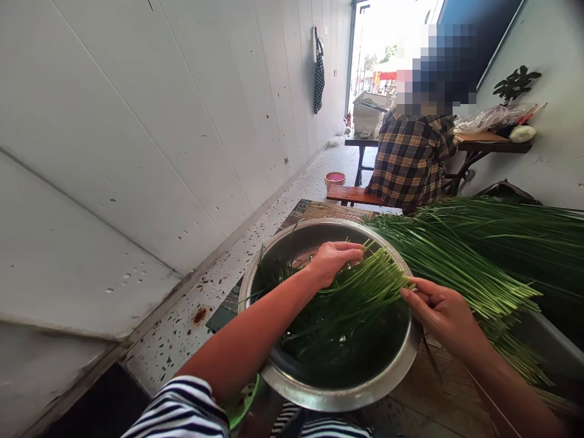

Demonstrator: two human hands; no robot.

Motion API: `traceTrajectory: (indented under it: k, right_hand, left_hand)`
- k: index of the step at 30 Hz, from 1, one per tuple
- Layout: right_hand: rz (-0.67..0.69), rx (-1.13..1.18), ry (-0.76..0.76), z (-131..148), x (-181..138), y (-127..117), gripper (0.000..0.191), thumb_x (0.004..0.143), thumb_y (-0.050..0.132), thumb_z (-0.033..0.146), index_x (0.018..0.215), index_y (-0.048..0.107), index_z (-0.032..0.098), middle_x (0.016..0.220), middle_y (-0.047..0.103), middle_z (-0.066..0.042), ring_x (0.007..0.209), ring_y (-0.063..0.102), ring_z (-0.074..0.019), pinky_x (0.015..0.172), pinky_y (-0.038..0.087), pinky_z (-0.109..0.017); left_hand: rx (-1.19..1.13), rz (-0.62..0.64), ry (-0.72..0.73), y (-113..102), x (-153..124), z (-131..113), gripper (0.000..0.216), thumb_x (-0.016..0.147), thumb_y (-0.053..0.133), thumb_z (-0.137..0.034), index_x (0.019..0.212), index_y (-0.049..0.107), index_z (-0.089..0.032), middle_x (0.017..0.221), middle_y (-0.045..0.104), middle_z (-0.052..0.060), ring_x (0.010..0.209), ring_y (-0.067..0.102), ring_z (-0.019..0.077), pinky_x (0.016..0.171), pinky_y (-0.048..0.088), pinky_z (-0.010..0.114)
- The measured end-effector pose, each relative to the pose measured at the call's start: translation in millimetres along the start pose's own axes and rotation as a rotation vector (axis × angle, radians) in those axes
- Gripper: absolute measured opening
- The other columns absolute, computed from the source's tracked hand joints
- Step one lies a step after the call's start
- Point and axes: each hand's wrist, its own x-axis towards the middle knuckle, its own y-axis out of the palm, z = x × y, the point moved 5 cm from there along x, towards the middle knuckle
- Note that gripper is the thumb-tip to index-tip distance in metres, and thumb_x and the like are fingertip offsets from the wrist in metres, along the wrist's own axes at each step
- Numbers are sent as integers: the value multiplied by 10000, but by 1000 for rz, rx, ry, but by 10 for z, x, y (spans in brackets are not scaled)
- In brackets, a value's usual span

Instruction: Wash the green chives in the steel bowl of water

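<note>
A wide metal basin (337, 398) sits in front of me with water and long green chives (365, 283) inside. Their pale cut ends point up and to the right, while the dark leaves trail down in the water. My left hand (335, 261) reaches over the basin, its fingers closed on stem ends at the far side of the bunch. At the right rim, my right hand (440, 310) pinches stem ends between thumb and fingers. Just right of the basin lies a large pile of chives (460, 261), stems toward me.
A person in a plaid shirt (408, 158) sits on a wooden bench (356, 194), back to me, at a table (493, 145). A pink-topped bucket (335, 178) stands on the speckled floor. The white wall (205, 121) runs along the left. A green basket (246, 404) is below the basin.
</note>
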Motion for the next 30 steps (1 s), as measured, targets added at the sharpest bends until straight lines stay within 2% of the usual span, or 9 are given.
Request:
traceTrajectory:
  k: [8,19,30]
  right_hand:
    - [2,7,-14,-31,8,0,450,772,550,497,991,681,127,497,488,26,472,415,-100,440,338,-218]
    - [5,-61,-34,-93,11,-5,456,815,512,503,1017,677,129,490,441,42,456,374,-88,425,310,-210]
    - [1,-51,-33,-58,6,-11,438,806,523,497,1009,677,140,503,480,31,473,412,-98,436,333,-214]
  left_hand:
    - [5,26,-13,8,-2,9,208,560,786,-186,744,735,-106,657,661,42,611,540,85,574,387,222]
    - [-66,38,-34,23,-8,-8,278,470,840,-220,692,719,-105,633,656,35,608,554,92,580,393,234]
    - [-38,34,-40,22,-21,-17,239,495,824,-205,689,724,-107,655,662,47,622,563,96,561,387,223]
